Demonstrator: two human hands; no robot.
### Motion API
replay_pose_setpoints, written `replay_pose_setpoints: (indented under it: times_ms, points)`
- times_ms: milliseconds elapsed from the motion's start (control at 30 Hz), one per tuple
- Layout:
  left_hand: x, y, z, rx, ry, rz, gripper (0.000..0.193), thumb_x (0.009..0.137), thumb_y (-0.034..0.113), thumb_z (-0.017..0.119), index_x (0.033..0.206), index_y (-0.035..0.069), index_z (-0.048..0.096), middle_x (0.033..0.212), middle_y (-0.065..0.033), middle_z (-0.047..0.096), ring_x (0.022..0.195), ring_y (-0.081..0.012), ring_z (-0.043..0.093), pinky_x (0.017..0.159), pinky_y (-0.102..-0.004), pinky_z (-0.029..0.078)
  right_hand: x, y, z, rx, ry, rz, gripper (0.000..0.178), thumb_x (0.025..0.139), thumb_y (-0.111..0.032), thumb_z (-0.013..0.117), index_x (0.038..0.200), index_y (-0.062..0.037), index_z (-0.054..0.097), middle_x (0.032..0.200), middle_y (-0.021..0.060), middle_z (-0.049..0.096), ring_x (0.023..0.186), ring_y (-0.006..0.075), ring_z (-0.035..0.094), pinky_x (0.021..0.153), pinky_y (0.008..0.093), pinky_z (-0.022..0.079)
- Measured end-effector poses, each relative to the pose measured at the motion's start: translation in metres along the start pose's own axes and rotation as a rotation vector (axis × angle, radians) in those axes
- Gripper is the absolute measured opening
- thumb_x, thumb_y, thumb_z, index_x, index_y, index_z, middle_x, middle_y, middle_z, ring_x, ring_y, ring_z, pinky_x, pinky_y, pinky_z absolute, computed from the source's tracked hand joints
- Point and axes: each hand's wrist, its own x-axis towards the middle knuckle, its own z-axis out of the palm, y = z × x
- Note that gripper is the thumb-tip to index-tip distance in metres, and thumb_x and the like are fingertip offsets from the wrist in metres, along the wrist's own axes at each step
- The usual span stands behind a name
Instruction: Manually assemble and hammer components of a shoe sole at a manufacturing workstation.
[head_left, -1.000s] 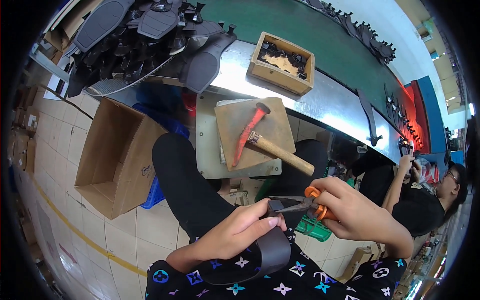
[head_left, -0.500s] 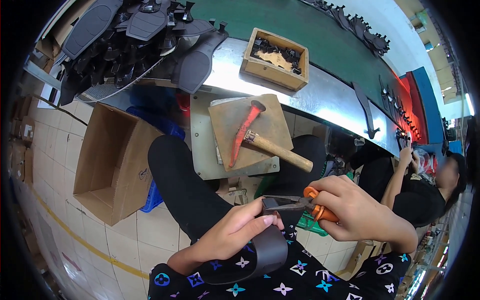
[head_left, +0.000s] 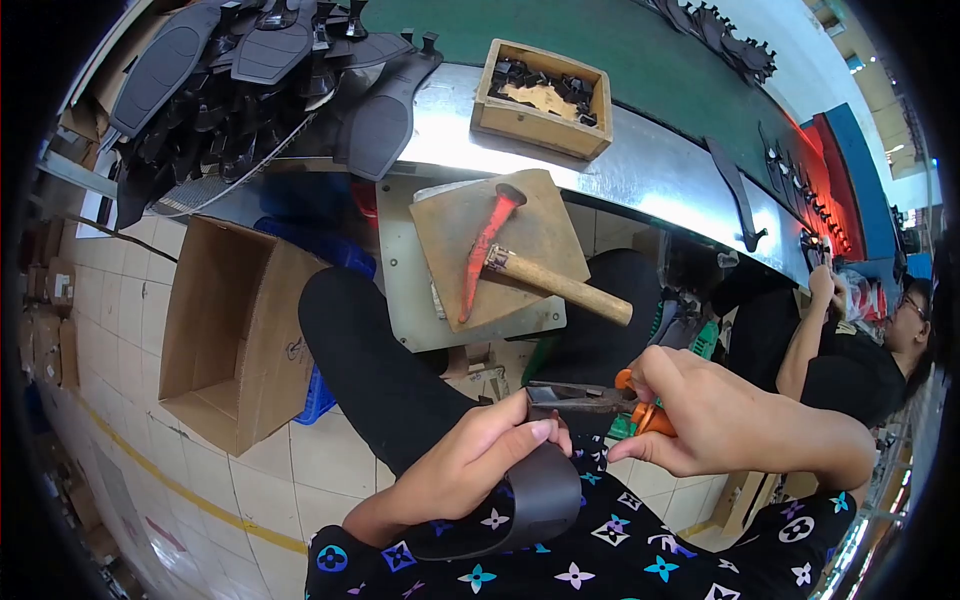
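In the head view, the bench and everything on it are seen slightly higher than half a second ago. The right hand (head_left: 710,415) and its forearm are angled further out toward 4 o'clock. A pair of steel pliers (head_left: 600,403) with orange grips is held in that hand, its fingers closed round the handles. The plier tips are still set at the small dark block at the end of the heel, as before. The dark, smooth, curved shoe sole (head_left: 545,500) is held at 6 o'clock by the left hand (head_left: 480,455), closed near the heel, with the thumb pressed on top.

Toward 12 to 1 o'clock, small black angular pieces (head_left: 515,72) are held in an open rectangular box of pale wood (head_left: 540,130), part of its floor showing. At 9 o'clock, the inner walls of an open brown cardboard box (head_left: 270,350) are shown. At 11 o'clock, grey ridged soles with glossy black heels (head_left: 275,50) are heaped over a wire-mesh edge.

Near the centre, a hammer with a red head and a rounded wooden handle (head_left: 520,268) is laid on a scuffed tan square board (head_left: 440,220). Near 3 o'clock, a co-worker in black (head_left: 850,345) is seated.
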Motion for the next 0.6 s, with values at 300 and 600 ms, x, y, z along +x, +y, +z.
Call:
replay_pose_setpoints:
  times_ms: [300, 600]
  points:
    - [0.000, 0.000, 0.002, 0.089, 0.040, -0.031, 0.030, 0.104, 0.022, 0.045, 0.116, -0.003, 0.057, 0.106, -0.0093, 0.064, 0.092, -0.0123, 0.057, 0.084, -0.0255, 0.045, 0.003, -0.002, -0.002, -0.042, 0.002, -0.051, 0.055, 0.089, -0.048, 0.071, 0.094, 0.0014, 0.048, 0.079, 0.0205, 0.059, 0.074, 0.0402, 0.061, 0.070, 0.0439, 0.050]
    - [0.001, -0.002, -0.001, -0.212, -0.022, -0.075, 0.023, 0.101, 0.026, 0.048, 0.097, 0.004, 0.053, 0.104, -0.0157, 0.063, 0.094, -0.0165, 0.058, 0.084, -0.0273, 0.046, 0.005, 0.009, -0.001, 0.033, 0.030, -0.141, 0.055, 0.089, -0.049, 0.071, 0.096, 0.0016, 0.050, 0.079, 0.0180, 0.059, 0.075, 0.0385, 0.062, 0.072, 0.0427, 0.050]
